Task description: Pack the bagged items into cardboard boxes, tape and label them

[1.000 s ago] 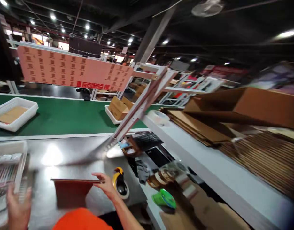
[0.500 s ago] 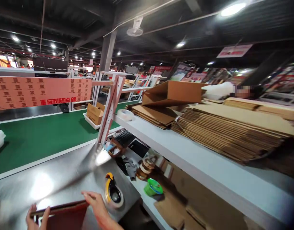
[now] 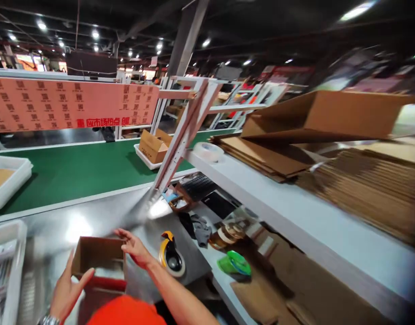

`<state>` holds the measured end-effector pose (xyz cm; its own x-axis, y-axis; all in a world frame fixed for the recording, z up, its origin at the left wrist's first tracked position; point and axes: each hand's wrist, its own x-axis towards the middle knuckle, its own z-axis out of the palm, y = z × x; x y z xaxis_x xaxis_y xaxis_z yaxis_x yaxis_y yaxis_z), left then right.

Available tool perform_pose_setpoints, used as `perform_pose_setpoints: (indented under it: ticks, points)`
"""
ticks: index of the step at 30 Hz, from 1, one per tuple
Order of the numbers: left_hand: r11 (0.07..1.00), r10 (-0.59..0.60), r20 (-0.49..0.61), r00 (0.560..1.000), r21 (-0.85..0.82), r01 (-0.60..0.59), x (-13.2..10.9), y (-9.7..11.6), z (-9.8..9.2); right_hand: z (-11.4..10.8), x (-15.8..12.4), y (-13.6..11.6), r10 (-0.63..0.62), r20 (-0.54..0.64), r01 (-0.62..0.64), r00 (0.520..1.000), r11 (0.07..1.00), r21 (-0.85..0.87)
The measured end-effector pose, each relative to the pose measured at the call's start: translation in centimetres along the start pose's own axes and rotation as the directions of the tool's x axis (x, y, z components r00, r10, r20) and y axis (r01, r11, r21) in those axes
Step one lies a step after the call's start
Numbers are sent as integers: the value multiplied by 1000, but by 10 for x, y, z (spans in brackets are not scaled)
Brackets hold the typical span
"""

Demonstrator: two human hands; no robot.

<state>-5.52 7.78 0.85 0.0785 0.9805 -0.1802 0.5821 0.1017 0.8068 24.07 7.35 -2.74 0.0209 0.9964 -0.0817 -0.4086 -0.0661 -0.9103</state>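
Note:
A small open cardboard box (image 3: 101,255) is held between my two hands low in the head view, its brown inside facing me and a reddish panel along its near side. My left hand (image 3: 67,286) grips its left wall, thumb on the near side and fingers around the outside. My right hand (image 3: 136,249) is at the box's upper right corner, fingers bent against the edge. Right of it, a yellow and black tape dispenser (image 3: 172,257) lies on the metal table (image 3: 129,219). Orange cloth covers the box's lower part.
A white tray (image 3: 21,271) with small packets stands at the left. Beyond runs a green conveyor belt (image 3: 82,164) carrying white trays, one with a carton (image 3: 153,146). At the right a white shelf (image 3: 261,194) bears flattened cardboard (image 3: 363,189) and a tape roll (image 3: 207,151); below is a green cup (image 3: 233,264).
The view has swung left and down, bringing the packet tray into sight. The box now shows its open inside; both hands stay at its sides.

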Motion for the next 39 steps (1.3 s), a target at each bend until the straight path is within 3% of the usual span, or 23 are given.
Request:
perform_pose_setpoints:
  ticks: [3,5,8,10,14,18,20,23,27,33,39]
  points:
    - [995,90,110,990,36,-95,-15,-5,-2,-3,9,16,110,-97,-130,989,961,-243]
    - [976,89,182,979,182,-122,-24,-1,2,2,11,27,112,-165,-161,980,932,-324]
    - [917,32,336,941,364,-161,-27,13,5,6,9,33,90,-135,-134,987,921,-367]
    - [899,5,367,930,406,-166,-23,24,5,4,7,30,71,-95,-104,993,909,-403]
    - [920,-23,282,959,380,-90,-7,32,10,-4,9,21,173,-87,-193,981,912,-363]
    - [965,-142,106,984,236,114,6,20,27,-6,3,20,376,-95,-386,922,913,-133]
    - [981,-161,7,987,113,159,8,10,39,-4,-7,24,379,-148,-388,914,921,-39]
    - [984,-146,-90,985,-117,135,9,-7,50,-2,-27,32,290,-277,-299,916,954,12]
    - [951,-169,-38,985,-269,153,12,-19,51,-5,-43,34,270,-281,-255,921,963,90]
    - [929,-243,55,968,-275,249,14,-15,44,-3,-34,24,364,-311,-346,878,931,112]
    - [925,-268,41,962,-267,269,13,-8,42,-3,-46,49,95,-205,-142,974,963,-230]
